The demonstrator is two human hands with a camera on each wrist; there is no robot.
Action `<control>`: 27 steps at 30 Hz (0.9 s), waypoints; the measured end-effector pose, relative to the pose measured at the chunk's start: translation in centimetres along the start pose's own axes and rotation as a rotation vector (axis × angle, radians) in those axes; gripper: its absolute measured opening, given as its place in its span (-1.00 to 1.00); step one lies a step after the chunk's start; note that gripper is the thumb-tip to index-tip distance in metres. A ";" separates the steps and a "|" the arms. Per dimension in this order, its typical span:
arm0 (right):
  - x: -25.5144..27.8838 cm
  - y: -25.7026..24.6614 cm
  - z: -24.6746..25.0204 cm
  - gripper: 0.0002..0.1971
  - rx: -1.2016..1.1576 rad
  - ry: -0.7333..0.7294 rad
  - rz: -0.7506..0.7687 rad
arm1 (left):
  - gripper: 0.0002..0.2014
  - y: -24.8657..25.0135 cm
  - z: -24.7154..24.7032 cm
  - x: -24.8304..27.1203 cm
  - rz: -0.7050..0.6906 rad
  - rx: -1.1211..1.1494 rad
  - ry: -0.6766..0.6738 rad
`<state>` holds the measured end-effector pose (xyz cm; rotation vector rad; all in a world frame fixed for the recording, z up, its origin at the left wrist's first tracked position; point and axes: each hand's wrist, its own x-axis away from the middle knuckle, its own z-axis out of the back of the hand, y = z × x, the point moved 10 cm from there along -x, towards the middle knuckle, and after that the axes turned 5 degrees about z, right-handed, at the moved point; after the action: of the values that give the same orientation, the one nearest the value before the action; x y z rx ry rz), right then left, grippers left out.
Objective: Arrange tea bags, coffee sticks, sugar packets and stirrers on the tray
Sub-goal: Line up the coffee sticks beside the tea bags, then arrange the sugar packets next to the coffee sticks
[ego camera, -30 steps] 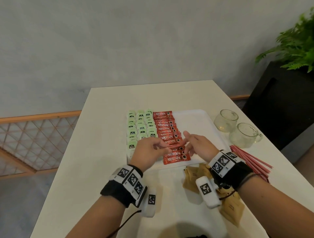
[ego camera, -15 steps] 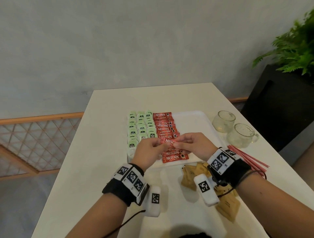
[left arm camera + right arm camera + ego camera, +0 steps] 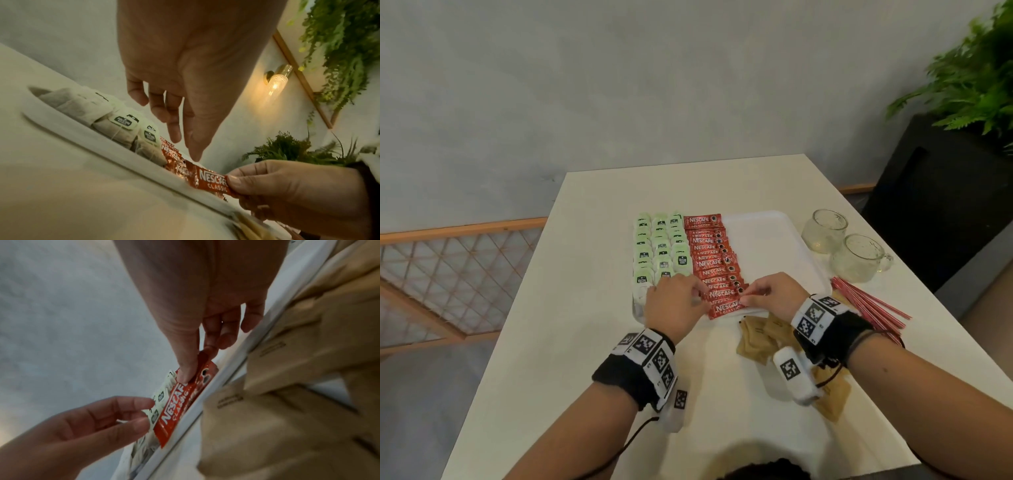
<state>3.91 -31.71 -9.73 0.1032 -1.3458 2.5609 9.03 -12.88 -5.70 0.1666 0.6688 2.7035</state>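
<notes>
We see the right hand (image 3: 777, 295) pinching the right end of a red coffee stick (image 3: 213, 180) between thumb and fingers, at the near end of the row of coffee sticks (image 3: 710, 255) on the white tray (image 3: 767, 240). The left hand (image 3: 674, 305) hovers at the stick's left end, fingers loosely spread and gripping nothing. Tea bags (image 3: 659, 250) fill the tray's left side. On the desk (image 3: 571, 308), brown sugar packets (image 3: 753, 341) lie near the tray, red stirrers (image 3: 866, 303) to the right.
</notes>
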 end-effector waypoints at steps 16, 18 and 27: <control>-0.1 1.2 0.2 -0.73 0.005 0.137 -0.057 | -0.85 3.2 -1.8 -1.2 -0.172 -0.273 -0.067; -0.4 1.3 0.1 -0.73 0.033 0.123 -0.071 | -0.88 3.4 -1.9 -1.3 -0.172 -0.317 -0.090; 1.0 0.6 5.9 -0.74 0.022 0.259 -0.004 | -0.84 4.0 -0.9 -1.3 -0.150 -0.345 -0.103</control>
<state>2.49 -36.73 -6.68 -0.2148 -1.2190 2.4822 8.82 -17.00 -4.63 0.1597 0.1717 2.5945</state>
